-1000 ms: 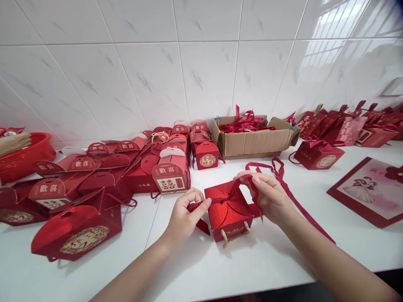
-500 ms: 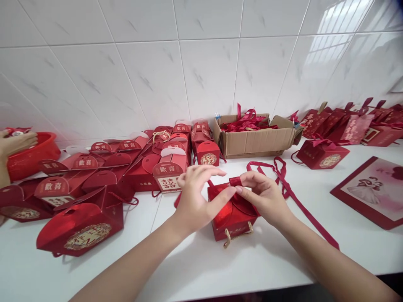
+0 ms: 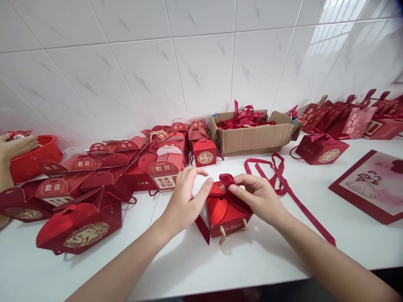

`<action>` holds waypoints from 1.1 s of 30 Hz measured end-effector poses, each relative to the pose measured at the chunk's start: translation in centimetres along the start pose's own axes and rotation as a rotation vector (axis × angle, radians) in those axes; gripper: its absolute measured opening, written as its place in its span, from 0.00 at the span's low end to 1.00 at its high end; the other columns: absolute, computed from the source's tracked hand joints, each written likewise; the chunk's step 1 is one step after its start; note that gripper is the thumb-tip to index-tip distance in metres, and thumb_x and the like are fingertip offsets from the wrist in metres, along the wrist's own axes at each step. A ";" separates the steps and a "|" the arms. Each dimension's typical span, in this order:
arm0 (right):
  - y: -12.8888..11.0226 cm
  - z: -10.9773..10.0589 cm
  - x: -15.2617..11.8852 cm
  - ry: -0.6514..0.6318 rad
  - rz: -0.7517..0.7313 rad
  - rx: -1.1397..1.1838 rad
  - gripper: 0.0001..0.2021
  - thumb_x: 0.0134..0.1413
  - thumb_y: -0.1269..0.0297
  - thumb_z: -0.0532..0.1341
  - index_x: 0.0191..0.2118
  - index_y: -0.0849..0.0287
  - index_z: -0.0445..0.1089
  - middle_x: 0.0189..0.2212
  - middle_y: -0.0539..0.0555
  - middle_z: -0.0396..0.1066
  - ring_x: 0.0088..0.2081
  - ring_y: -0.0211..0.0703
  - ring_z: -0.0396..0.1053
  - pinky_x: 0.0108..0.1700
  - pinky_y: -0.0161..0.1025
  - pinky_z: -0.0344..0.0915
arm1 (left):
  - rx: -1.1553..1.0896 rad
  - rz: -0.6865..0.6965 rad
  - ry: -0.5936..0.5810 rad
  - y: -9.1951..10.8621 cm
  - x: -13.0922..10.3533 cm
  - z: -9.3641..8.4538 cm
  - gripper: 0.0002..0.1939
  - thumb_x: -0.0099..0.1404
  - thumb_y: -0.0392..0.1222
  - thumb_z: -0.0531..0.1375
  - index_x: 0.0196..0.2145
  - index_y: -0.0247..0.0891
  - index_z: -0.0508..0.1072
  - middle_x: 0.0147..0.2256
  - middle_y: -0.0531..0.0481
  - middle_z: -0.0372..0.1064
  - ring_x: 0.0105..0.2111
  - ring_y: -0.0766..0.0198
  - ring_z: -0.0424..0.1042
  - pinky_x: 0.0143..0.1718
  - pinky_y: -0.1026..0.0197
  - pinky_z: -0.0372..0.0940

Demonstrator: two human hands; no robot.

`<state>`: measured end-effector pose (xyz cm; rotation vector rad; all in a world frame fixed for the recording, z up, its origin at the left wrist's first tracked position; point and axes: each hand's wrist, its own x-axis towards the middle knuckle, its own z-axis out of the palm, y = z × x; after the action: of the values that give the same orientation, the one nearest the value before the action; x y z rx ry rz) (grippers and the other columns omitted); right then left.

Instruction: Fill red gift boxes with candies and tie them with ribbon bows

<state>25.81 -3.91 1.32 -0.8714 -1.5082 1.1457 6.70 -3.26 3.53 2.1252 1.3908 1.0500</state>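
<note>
A small red gift box (image 3: pixel 228 214) with a gold rope handle stands on the white table in front of me. Dark red ribbon (image 3: pixel 226 180) lies across its top, and one tail hangs down past its left side. My right hand (image 3: pixel 256 195) pinches a loop of this ribbon between thumb and fingers over the box lid. Just left of the box, my left hand (image 3: pixel 188 197) is raised with thumb and fingers apart, holding nothing. A loose length of ribbon (image 3: pixel 291 195) lies on the table right of my right hand.
Several red gift boxes (image 3: pixel 86 226) crowd the left side. A cardboard box (image 3: pixel 255 140) of ribbons stands by the tiled wall. Right are a ribboned box (image 3: pixel 323 149), a picture-printed box (image 3: pixel 371 184) and more boxes. At far left another person's hand (image 3: pixel 19 149) reaches over a red basin (image 3: pixel 37 161).
My left hand has drawn back left from the ribbon and opened. The ribbon in my right hand now stands up as a loop, and its left tail hangs into view.
</note>
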 end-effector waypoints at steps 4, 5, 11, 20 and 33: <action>0.3 -0.2 -0.1 0.028 -0.018 -0.085 0.09 0.54 0.57 0.62 0.32 0.58 0.71 0.31 0.52 0.72 0.34 0.40 0.70 0.34 0.36 0.66 | 0.112 -0.173 -0.073 -1.5 -1.5 -0.3 0.14 0.66 0.53 0.52 0.38 0.40 0.65 0.41 0.46 0.66 0.45 0.55 0.64 0.47 0.52 0.58; 0.4 -0.3 -0.1 0.035 -0.021 -0.108 0.10 0.54 0.57 0.62 0.32 0.58 0.72 0.31 0.53 0.72 0.35 0.41 0.70 0.35 0.37 0.67 | 0.106 -0.199 -0.137 -1.7 -1.7 -0.3 0.15 0.66 0.54 0.52 0.35 0.40 0.65 0.37 0.47 0.67 0.41 0.55 0.65 0.44 0.53 0.59; 0.2 -1.1 0.0 -0.119 0.014 -0.055 0.11 0.58 0.57 0.59 0.32 0.59 0.70 0.30 0.53 0.74 0.33 0.39 0.71 0.36 0.37 0.68 | -0.198 -0.246 -0.307 -2.8 -1.4 0.2 0.20 0.67 0.54 0.49 0.25 0.38 0.65 0.26 0.53 0.64 0.28 0.63 0.64 0.31 0.61 0.59; -0.5 0.3 0.4 -0.022 0.076 -0.311 0.06 0.55 0.64 0.59 0.32 0.58 0.72 0.28 0.54 0.75 0.30 0.42 0.71 0.33 0.39 0.67 | -0.136 -0.117 -0.266 -1.3 -0.6 -2.1 0.17 0.64 0.48 0.55 0.20 0.37 0.64 0.19 0.55 0.59 0.22 0.68 0.58 0.24 0.65 0.55; 0.0 0.9 0.4 -0.111 -0.116 -0.525 0.20 0.60 0.58 0.56 0.18 0.58 0.57 0.18 0.48 0.59 0.23 0.36 0.56 0.28 0.36 0.55 | 0.310 0.306 0.056 1.6 4.8 -1.2 0.06 0.62 0.43 0.58 0.33 0.40 0.72 0.37 0.47 0.67 0.41 0.55 0.64 0.50 0.50 0.52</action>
<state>24.87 -3.78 1.38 -1.0608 -1.9693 0.7285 7.84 0.27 7.21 2.6181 1.3547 1.0657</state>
